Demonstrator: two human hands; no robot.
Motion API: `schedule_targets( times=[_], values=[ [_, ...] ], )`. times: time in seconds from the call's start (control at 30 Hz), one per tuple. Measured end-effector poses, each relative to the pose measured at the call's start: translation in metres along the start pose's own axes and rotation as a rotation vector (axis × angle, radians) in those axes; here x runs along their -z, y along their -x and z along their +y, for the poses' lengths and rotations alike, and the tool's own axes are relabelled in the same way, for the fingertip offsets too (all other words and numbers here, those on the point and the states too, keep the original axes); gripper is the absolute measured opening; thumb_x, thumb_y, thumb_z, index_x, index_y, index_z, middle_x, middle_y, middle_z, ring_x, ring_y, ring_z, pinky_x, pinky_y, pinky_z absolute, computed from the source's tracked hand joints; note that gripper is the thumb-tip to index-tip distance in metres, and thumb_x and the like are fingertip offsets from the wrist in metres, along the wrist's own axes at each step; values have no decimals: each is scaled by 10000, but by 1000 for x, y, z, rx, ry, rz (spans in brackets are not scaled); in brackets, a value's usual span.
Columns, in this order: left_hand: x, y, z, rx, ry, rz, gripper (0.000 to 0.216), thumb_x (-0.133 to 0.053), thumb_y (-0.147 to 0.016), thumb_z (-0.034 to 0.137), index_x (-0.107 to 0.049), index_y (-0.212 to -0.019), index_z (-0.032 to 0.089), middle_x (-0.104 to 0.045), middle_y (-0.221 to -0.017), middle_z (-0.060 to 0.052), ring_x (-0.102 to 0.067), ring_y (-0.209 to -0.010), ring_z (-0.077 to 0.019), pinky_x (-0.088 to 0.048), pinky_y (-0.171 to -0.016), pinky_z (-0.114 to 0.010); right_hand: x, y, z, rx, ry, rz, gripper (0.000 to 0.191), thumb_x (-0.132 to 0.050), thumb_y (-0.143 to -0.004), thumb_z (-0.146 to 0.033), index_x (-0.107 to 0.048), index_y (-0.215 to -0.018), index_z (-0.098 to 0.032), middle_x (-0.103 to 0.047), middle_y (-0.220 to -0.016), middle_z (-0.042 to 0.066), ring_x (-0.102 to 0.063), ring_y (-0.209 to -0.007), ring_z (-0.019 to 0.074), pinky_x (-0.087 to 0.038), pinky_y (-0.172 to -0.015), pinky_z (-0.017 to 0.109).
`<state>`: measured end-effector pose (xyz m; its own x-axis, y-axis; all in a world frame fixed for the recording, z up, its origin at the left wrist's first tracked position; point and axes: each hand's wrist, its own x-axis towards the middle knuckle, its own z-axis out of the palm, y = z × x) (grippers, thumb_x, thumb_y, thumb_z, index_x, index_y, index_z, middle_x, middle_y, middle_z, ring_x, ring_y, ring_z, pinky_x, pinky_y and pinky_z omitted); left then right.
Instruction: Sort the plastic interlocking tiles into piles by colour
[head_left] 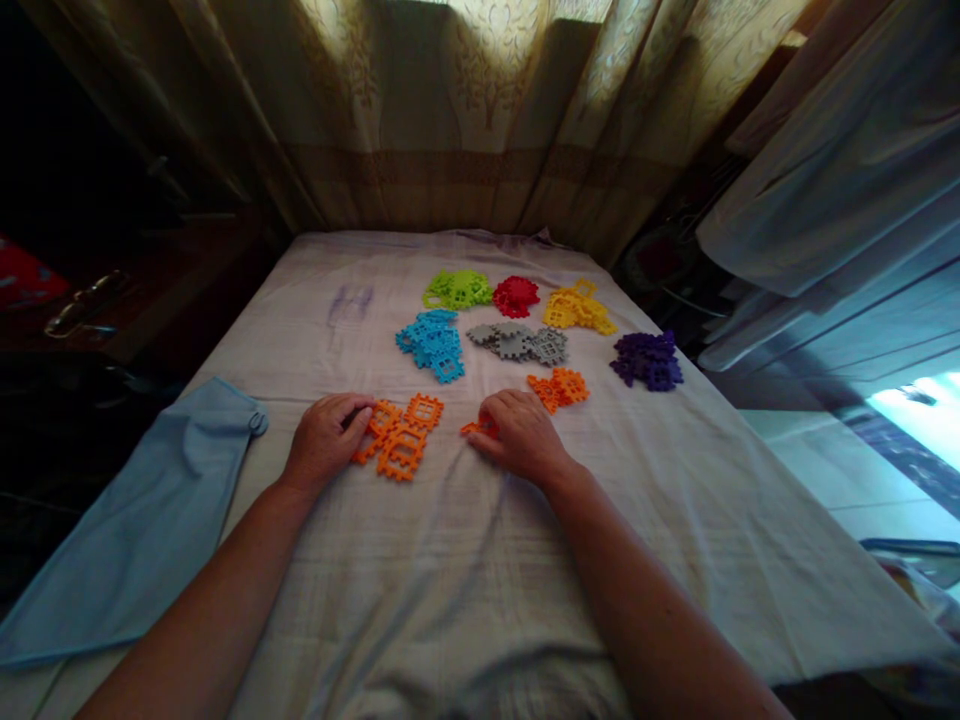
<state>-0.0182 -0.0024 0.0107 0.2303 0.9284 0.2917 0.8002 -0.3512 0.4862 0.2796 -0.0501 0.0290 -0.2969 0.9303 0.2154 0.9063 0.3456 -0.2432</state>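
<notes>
On the cloth-covered table, my left hand (324,437) is closed on the left edge of a cluster of orange interlocking tiles (403,446). The cluster lies nearly flat, and its tiles have toothed edges and window-like openings. To its right, my right hand (521,432) pinches a single orange tile (482,427), mostly hidden under the fingers. Just beyond that hand sits a small heap of loose orange tiles (561,388).
Sorted heaps lie farther back: blue tiles (433,344), grey tiles (519,342), green tiles (459,290), red tiles (516,296), yellow tiles (579,307) and purple tiles (647,361). A light blue cloth (150,525) drapes over the left edge. Behind the table hangs a curtain (450,130).
</notes>
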Motion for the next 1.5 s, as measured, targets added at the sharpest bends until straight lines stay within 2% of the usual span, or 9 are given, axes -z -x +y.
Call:
schedule_targets(
  times=[0.07,0.17,0.23,0.43,0.83,1.07,1.23,1.37,1.5],
  values=[
    [0,0,0,0,0,4,354,-456,-870,428,-744,-954,239,-774,-1029,-54,-685,-993,-243,-522,-961,-391,2,-1,5,-46,17,104,225,-649,-872,-428,-665,-905,-206,-705,-943,94,-603,-953,260,-412,-928,400],
    [0,0,0,-2,-1,7,358,-457,-871,431,-745,-956,236,-774,-1027,-60,-686,-985,-245,-524,-959,-397,9,1,22,-173,43,284,228,-600,-890,-390,-685,-983,-200,-712,-932,94,-604,-948,267,-398,-910,394],
    [-1,0,0,0,-1,8,363,-455,-868,435,-745,-954,233,-774,-1024,-63,-687,-983,-246,-524,-961,-395,12,4,37,-281,85,340,244,-573,-899,-380,-696,-1001,-196,-715,-933,101,-601,-943,272,-392,-889,397],
    [-1,0,1,-1,6,7,376,-444,-866,443,-743,-944,228,-773,-1015,-66,-687,-980,-246,-522,-955,-387,14,13,65,-459,177,387,265,-564,-894,-402,-711,-951,-189,-706,-959,125,-574,-944,282,-381,-849,408],
    [1,-1,2,-9,-5,-2,396,-432,-871,443,-741,-955,210,-772,-1026,-74,-687,-993,-244,-518,-967,-384,10,10,64,-550,208,320,261,-598,-873,-370,-718,-986,-167,-682,-1025,146,-543,-995,301,-364,-862,424],
    [-1,-1,2,-7,-6,4,396,-435,-866,435,-743,-947,200,-773,-1019,-81,-688,-988,-251,-520,-965,-401,6,9,62,-466,201,402,248,-609,-871,-366,-721,-973,-170,-686,-1014,135,-534,-984,294,-352,-847,409],
    [-1,0,1,-17,-8,-1,390,-438,-870,428,-743,-952,200,-772,-1015,-84,-689,-987,-254,-523,-958,-407,3,4,44,-286,113,458,194,-568,-895,-287,-725,-944,-183,-695,-1011,121,-566,-987,277,-390,-905,420],
    [0,-1,1,-25,-9,-1,379,-442,-876,426,-740,-951,204,-772,-1017,-77,-687,-987,-248,-523,-959,-405,-5,-1,13,-51,-13,299,292,-575,-905,-274,-698,-1151,-175,-686,-1181,129,-577,-1114,267,-398,-1011,422],
    [0,-1,0,-60,-8,-18,388,-450,-890,453,-733,-977,202,-769,-1034,-79,-684,-1002,-247,-516,-969,-410,-18,-4,-20,117,-50,58,534,-621,-900,-334,-546,-1412,-202,-497,-1495,150,-437,-1365,300,-351,-1106,470]
  ],
)
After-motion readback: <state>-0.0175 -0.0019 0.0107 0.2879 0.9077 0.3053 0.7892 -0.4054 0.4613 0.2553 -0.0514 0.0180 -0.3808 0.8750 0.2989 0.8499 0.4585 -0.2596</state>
